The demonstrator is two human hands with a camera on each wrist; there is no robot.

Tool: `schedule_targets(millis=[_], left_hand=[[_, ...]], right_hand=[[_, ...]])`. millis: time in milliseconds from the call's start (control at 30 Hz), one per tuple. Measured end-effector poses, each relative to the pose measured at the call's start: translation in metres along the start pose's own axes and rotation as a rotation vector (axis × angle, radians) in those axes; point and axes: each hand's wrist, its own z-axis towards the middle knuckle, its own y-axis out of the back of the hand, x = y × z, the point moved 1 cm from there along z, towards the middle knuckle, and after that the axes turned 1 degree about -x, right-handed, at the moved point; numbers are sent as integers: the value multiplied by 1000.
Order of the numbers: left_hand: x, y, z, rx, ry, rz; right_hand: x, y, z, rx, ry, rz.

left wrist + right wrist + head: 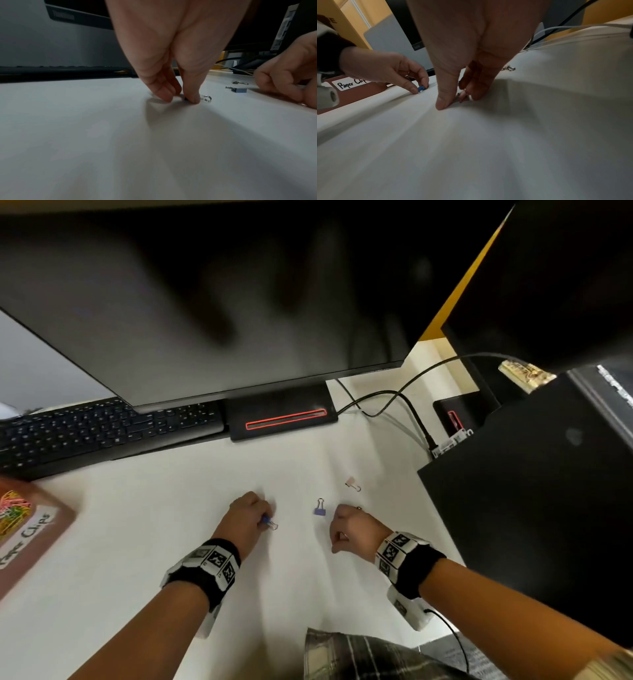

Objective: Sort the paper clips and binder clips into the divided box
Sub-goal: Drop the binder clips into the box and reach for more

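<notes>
Near the centre of the head view, the left hand (pixel 248 513) is down on the white desk (pixel 171 525), thumb and fingertips pinching a blue clip (pixel 266 521) whose wire loops stick out toward the right; the right-wrist view shows the same blue clip (pixel 421 89) caught between thumb and forefinger, touching the desk. Just right of centre, the right hand (pixel 349 530) is curled with its fingertips on the desk; from its wrist camera the thumb and fingers close on a small dark clip (pixel 459 98), mostly hidden, so its colour cannot be told. Between the two hands lies a purple clip (pixel 319 508), loose on the desk, and above and right of it a pink clip (pixel 352 483), also loose and apart from both hands. At the left edge of the frame sits the brown box (pixel 51 529), one compartment labelled "Paper Clips" and holding coloured paper clips (pixel 13 511). A keyboard (pixel 102 429) and a monitor (pixel 205 320) fill the upper part of the frame.
</notes>
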Motion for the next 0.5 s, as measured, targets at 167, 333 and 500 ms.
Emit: schedule_targets(millis=[167,333,500], left_hand=[[-13,5,10,62,49,-17],[-40,2,18,108,24,-143],[-69,-12,30,88,-12,-266]], right_hand=[[-10,1,3,-43,41,52],[-19,5,4,-35,43,32],[-29,21,2,-193,58,79]])
